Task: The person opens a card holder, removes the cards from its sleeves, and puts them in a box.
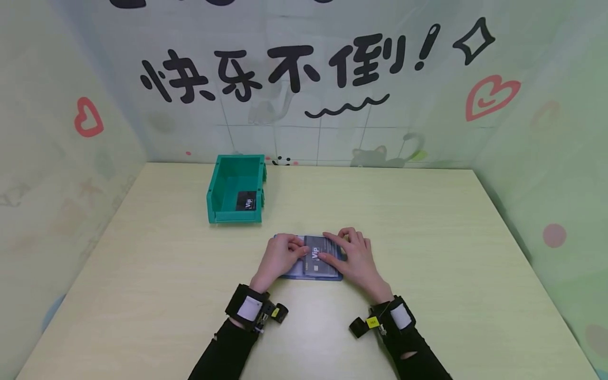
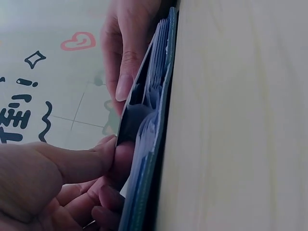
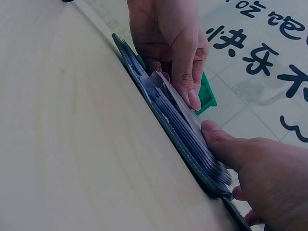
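Observation:
A card holder (image 1: 291, 272) with clear plastic sleeves lies spread on the table, its many leaves seen edge-on in the right wrist view. On its right half is a dark grey card (image 1: 314, 259) marked "Vip"; how far it sits inside a sleeve I cannot tell. My left hand (image 1: 280, 257) pinches the card's left edge, thumb above and index finger beneath. My right hand (image 1: 355, 257) grips the holder's right side, its thumb (image 3: 219, 139) pressing on the card's face. Part of the holder is hidden under both hands.
A green open-fronted bin (image 1: 234, 217) stands behind the holder, to the left, with a black "Vip" card (image 1: 246, 200) in it. Printed fabric walls enclose the pale wooden table (image 1: 427, 237) at the back and sides.

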The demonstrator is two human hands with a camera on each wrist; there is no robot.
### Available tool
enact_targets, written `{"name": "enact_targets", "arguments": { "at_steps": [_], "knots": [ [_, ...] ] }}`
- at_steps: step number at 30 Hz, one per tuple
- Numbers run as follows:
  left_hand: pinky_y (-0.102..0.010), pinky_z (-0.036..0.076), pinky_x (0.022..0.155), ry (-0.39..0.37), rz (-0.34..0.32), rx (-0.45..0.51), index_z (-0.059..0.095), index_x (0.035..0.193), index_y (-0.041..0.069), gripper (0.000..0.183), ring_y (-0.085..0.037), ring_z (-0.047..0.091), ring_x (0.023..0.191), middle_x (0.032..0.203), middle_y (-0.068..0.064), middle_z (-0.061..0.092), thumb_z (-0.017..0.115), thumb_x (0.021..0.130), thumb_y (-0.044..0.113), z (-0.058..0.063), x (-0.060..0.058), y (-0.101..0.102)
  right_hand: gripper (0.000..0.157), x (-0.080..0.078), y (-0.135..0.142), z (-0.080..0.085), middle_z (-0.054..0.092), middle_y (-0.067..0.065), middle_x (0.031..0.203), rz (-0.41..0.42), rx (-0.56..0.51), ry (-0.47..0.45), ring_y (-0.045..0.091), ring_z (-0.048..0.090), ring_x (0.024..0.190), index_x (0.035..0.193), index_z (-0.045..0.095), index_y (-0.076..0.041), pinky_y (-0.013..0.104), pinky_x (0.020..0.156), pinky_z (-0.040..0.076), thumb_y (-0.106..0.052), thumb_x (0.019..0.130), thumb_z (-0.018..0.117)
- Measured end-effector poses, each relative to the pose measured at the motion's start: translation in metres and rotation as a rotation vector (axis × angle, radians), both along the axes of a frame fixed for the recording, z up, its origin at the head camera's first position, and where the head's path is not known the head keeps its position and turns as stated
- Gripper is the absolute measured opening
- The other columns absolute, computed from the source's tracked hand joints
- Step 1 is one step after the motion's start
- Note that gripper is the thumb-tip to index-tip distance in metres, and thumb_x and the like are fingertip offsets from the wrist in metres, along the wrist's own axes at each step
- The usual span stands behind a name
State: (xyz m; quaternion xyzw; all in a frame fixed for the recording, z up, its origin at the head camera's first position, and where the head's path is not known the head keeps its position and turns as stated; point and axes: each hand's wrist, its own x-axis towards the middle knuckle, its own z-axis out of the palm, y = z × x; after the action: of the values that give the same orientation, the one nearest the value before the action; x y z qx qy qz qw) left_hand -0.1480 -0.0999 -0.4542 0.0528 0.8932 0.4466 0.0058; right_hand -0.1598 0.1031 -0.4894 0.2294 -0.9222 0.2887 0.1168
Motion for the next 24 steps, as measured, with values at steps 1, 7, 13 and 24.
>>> {"name": "enact_targets", "arguments": {
  "at_steps": [1, 7, 13, 24],
  "knots": [
    [-0.032, 0.050, 0.058, -0.005, 0.003, 0.007, 0.070, 0.086, 0.001, 0.013, -0.012, 0.063, 0.061, 0.069, -0.005, 0.070, 0.072, 0.084, 0.013, -0.0006, -0.0003, 0.0001, 0.052, -0.0001, 0.0002, 0.0001, 0.045, 0.007, 0.105, 0.000, 0.003, -0.001, 0.026, 0.039, 0.091, 0.125, 0.065, -0.018, 0.046, 0.076, 0.031, -0.045, 0.081, 0.070],
    [-0.034, 0.051, 0.061, -0.021, 0.006, 0.031, 0.070, 0.089, -0.001, 0.013, -0.012, 0.064, 0.061, 0.069, -0.006, 0.070, 0.071, 0.085, 0.012, -0.0012, -0.0006, -0.0006, 0.051, 0.0002, 0.0003, 0.0014, 0.046, 0.009, 0.106, 0.001, 0.004, -0.017, 0.028, 0.039, 0.093, 0.125, 0.065, -0.017, 0.047, 0.078, 0.031, -0.044, 0.082, 0.070],
    [-0.036, 0.052, 0.064, -0.046, -0.012, 0.025, 0.069, 0.100, -0.002, 0.019, -0.014, 0.062, 0.066, 0.077, -0.007, 0.070, 0.069, 0.087, 0.013, 0.0014, 0.0003, -0.0033, 0.051, -0.0002, 0.0002, 0.0016, 0.046, 0.009, 0.107, -0.004, 0.003, -0.032, 0.028, 0.039, 0.094, 0.125, 0.065, -0.016, 0.047, 0.079, 0.031, -0.044, 0.082, 0.070],
    [-0.036, 0.049, 0.069, -0.047, -0.059, 0.012, 0.061, 0.118, -0.005, 0.044, -0.014, 0.058, 0.066, 0.076, -0.005, 0.069, 0.074, 0.083, 0.019, 0.0007, 0.0007, -0.0052, 0.050, 0.0002, 0.0007, 0.0022, 0.045, 0.009, 0.106, -0.003, 0.001, -0.034, 0.028, 0.039, 0.093, 0.124, 0.065, -0.017, 0.047, 0.079, 0.031, -0.045, 0.083, 0.069]
  ]
}}
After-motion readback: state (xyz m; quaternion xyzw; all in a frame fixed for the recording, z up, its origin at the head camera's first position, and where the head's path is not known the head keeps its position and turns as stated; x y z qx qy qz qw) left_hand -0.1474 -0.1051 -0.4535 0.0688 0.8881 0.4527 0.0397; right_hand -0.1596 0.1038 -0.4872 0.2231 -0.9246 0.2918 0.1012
